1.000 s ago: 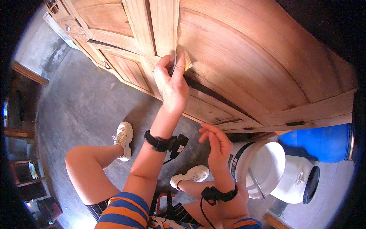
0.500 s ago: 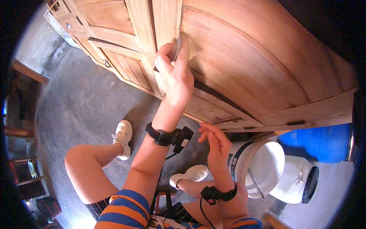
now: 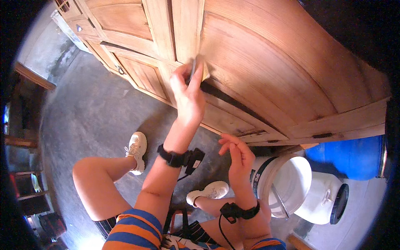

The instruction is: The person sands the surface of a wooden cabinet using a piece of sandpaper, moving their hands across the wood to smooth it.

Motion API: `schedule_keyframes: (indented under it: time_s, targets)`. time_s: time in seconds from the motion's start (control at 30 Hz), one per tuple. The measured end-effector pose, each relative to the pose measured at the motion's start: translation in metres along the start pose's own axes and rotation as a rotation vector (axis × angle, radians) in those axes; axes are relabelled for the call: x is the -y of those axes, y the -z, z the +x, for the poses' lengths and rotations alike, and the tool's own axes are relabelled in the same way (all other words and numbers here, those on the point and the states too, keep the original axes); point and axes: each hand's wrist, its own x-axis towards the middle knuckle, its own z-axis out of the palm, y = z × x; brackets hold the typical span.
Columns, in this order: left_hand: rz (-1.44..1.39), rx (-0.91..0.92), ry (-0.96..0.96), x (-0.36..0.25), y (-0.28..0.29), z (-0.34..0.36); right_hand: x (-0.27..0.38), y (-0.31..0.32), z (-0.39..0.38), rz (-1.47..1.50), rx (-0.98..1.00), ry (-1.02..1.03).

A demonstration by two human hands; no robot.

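My left hand point(image 3: 188, 93) is closed on a thin piece of sandpaper point(image 3: 205, 74), grey on one face and yellowish on the other. Its fingertips press the sheet against the wooden cabinet point(image 3: 266, 62), at the lower corner of a large panelled door. Part of the sheet is hidden behind the fingers. Below the cabinet's front edge, my right hand point(image 3: 238, 155) hangs in the air with its fingers loosely spread and nothing in them. It is nearest to a white bucket point(image 3: 260, 179).
A metal rod point(image 3: 280, 201) leans inside the bucket's rim. Beside it lie a white container with a black lid point(image 3: 339, 204) and a blue barrel point(image 3: 346, 156). A smaller cabinet door with a ring pull point(image 3: 121, 70) is at the left. Dark shelving point(image 3: 25, 143) lines the far left.
My left hand has slid down the cabinet with the sandpaper, nearer to me, from the side of the large panel to its lower corner. My right hand has hardly moved.
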Motion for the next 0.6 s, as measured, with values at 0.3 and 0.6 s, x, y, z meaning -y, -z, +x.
schedule_keyframes:
  time_s: [0.3,0.6]
  targets:
    - [-0.492,0.351,0.203,-0.062,0.046,-0.049,-0.011,-0.001,0.013,0.074,-0.137,0.074]
    - [-0.708,0.333,-0.005,-0.051,0.037,-0.065,-0.021,0.001,0.012,0.232,-0.37,-0.225]
